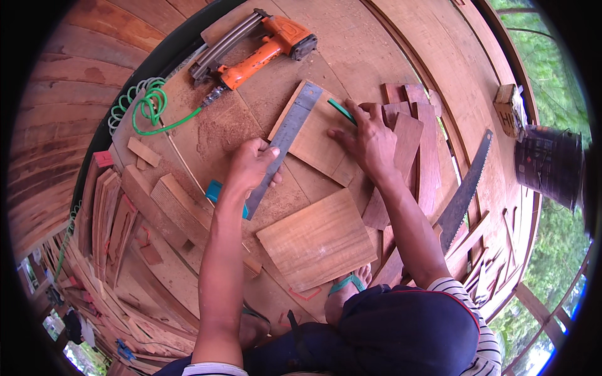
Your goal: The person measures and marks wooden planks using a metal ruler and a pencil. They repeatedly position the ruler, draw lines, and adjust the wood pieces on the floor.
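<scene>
Mid-frame, left grip (254,166) clasps metal ruler (291,122), right grip (374,143) holds green pencil (342,111); slack pressure could skew ruler.

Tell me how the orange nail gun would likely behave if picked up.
The orange nail gun is probably heavy for its size, judging by its bulky head and metal rails. Its solid-looking body should stay stiff. The green coiled hose joined at its handle end may tug as it lifts.

From the head, a brown wooden plank floor (351,47) is viewed downward at close range; green leafy foliage (555,94) is included at two o'clock.
</scene>
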`<state>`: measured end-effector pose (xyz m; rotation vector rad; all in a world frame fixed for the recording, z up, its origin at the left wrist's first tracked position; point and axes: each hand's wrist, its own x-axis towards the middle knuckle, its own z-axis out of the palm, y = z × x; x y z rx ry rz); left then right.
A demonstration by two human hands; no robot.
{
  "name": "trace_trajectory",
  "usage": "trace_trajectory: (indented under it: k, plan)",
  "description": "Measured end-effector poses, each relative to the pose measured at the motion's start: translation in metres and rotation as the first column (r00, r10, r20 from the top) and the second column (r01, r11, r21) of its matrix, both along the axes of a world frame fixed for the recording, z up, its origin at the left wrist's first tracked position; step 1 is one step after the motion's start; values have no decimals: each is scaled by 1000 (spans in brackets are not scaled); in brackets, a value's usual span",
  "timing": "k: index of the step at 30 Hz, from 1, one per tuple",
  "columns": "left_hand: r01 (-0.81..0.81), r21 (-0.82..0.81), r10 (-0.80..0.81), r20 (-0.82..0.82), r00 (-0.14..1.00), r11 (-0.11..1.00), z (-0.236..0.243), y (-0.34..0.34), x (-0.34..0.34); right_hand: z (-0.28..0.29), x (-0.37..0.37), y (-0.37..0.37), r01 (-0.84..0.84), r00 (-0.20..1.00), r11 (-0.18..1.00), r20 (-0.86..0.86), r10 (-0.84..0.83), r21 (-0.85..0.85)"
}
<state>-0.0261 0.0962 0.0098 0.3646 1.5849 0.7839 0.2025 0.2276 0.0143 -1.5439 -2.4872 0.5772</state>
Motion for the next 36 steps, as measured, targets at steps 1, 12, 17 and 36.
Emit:
trace_trajectory:
  k: [1, 12, 17, 36]
  plan:
    - [1, -5, -1, -5, 1000, 1000, 1, 0, 0, -3, 1, 0, -8, 1000, 1000, -10, 8, 24]
    - [35, 5, -35, -16, 999, 999, -4, -2, -5, 0, -1, 0, 27, 998, 999, -58, -29, -38]
    - [58, 55, -55, -46, 997, 997, -5, 1, -4, 4, 4, -2, 63, 985, 997, -156, -69, -44]
    - [103, 71, -92, -148, 985, 992, 69, -93, 14, 36, 146, -221, 241, 949, 882, -91, -301, -405]
